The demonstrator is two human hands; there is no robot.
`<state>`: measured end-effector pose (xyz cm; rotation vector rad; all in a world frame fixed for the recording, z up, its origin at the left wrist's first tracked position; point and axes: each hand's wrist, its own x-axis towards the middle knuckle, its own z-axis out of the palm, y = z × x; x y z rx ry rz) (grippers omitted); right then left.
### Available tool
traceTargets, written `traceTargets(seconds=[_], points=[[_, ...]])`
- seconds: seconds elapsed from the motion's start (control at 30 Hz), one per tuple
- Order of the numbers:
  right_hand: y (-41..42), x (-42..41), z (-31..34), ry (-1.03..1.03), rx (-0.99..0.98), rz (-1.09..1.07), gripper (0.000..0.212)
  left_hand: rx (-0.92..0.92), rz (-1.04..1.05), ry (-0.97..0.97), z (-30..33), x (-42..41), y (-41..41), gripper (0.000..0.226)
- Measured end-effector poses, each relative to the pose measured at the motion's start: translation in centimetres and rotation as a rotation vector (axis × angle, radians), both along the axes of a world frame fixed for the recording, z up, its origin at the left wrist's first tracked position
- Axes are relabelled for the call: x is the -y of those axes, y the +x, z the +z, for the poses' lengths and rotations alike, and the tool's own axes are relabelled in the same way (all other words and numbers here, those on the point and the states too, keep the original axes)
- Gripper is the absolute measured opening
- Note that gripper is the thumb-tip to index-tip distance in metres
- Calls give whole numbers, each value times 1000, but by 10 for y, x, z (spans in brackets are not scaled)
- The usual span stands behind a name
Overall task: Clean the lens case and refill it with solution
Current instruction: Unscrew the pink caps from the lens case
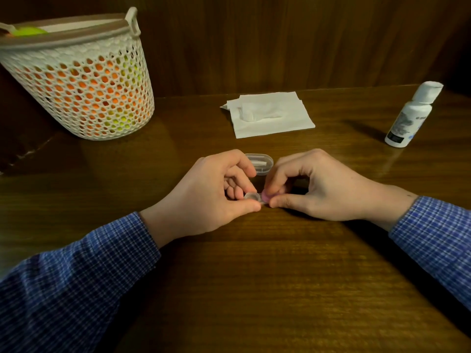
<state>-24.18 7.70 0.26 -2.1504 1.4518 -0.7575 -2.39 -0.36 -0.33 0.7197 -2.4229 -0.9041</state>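
Centre frame: left hand (216, 197) pinches the lens case (252, 197); right hand (313, 189) grips its pink cap (266, 197) (apparently unscrewing); next, solution bottle (413, 115), upper right

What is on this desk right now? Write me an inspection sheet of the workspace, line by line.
Surface: dark wooden table, glossy.
Job's things: small lens case, one clear well and one pink cap showing, held low over the table between both hands; white solution bottle upright at far right, cap on.
Clutter: white tissues with a small white item lying on them; clear plastic box behind the hands; white lattice basket at far left, orange and green contents.
Grippers: left hand pinches the clear side; right hand pinches the pink cap.
Cables: nothing seen.
Surroundings: wood-panelled wall behind the table.
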Motion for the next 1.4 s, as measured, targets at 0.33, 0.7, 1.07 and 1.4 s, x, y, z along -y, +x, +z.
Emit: traceTargets(seconds=[0.33,0.7,1.07,1.4], points=[[1,-4,2,8,-30,8,13,12,-1,2,1,0,1,45],[22,-16,3,-67,-73,-231,5,21,-12,28,2,1,0,45],[-2,2,7,50,35,34,11,18,-25,44,4,1,1,42],[21,-15,0,-83,-81,-241,9,29,-20,29,3,2,0,44]])
